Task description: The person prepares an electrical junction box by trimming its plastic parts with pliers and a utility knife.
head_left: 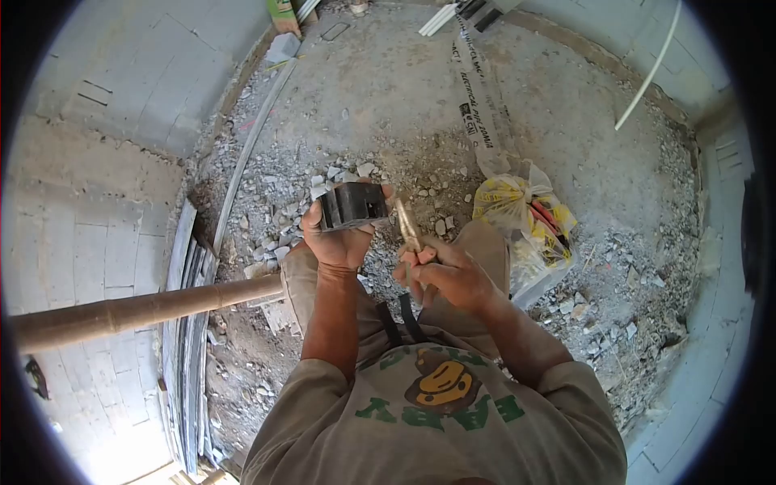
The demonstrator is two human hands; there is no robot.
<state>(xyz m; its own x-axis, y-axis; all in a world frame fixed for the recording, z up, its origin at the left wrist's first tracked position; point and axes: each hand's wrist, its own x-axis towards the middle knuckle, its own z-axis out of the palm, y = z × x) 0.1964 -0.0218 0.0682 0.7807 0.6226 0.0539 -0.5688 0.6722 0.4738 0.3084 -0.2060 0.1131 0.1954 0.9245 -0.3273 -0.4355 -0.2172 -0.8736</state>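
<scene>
Closest in, the person's tan shirt (436,404) with its green print fills the bottom, its lower part cut off by the frame edge. Just past it, the right hand (449,275) is closed round a pair of pliers (406,224). The handles are mostly buried in the fist, and the nose points up towards a black square box (353,206). Whether the tip touches the box is hard to tell. The left hand (339,242) is clamped on that box from below, holding it chest-high above the rubble; its open side faces away. A brown pole (145,311) crosses from the left and disappears behind the left arm. To the right a clear plastic bag (525,226) lies on the gravel, its yellow and red contents too jumbled to identify. Farther off, a printed wrapper (477,97) and a white pipe (651,69) run out of view.
</scene>
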